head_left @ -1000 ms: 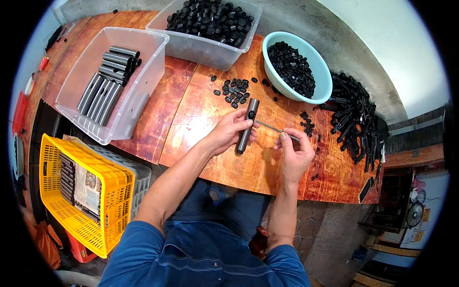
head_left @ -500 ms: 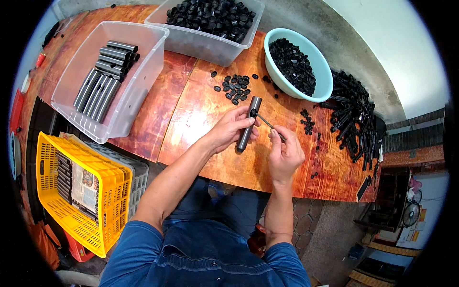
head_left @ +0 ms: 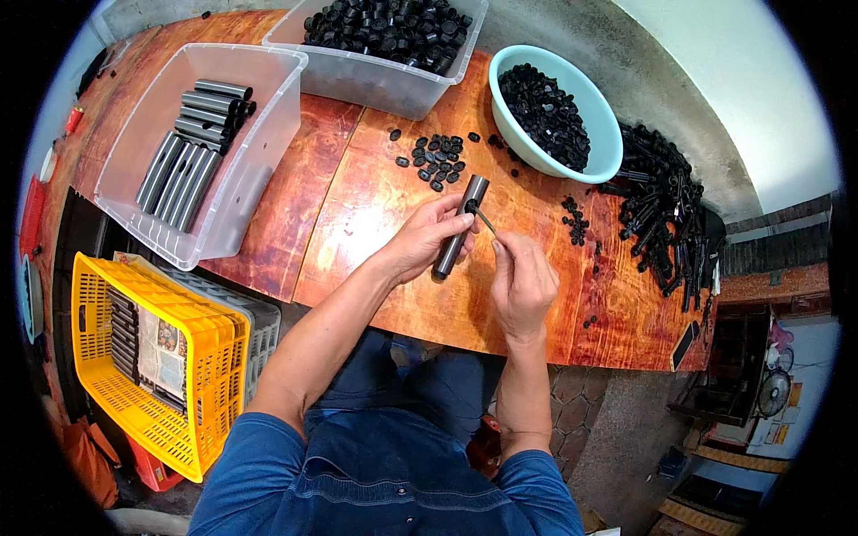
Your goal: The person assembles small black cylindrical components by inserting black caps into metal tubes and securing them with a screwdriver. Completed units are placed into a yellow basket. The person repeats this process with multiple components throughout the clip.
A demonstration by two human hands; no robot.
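My left hand (head_left: 427, 234) is closed round a dark metal tube (head_left: 447, 253), tilted with its upper end leaning right. A small black piece sits at a hole in the tube's side, by my left thumb. My right hand (head_left: 525, 279) pinches a thin dark rod-like tool (head_left: 485, 221), whose tip meets the tube at that hole. The tool's other end is hidden in my fingers. Beyond the tube, several small black oval plugs (head_left: 440, 161) lie loose on the wooden table (head_left: 357, 214).
A clear bin (head_left: 259, 201) with metal tubes stands at left, another clear bin (head_left: 402, 94) with black caps behind. A pale blue basin (head_left: 608, 147) holds small black parts. Black parts (head_left: 661, 214) are heaped at right. A yellow crate (head_left: 219, 375) stands below the table's left edge.
My right hand has moved slightly left and up, bringing the tool closer in at the hole. The tube's lower end has swung a little to the left.
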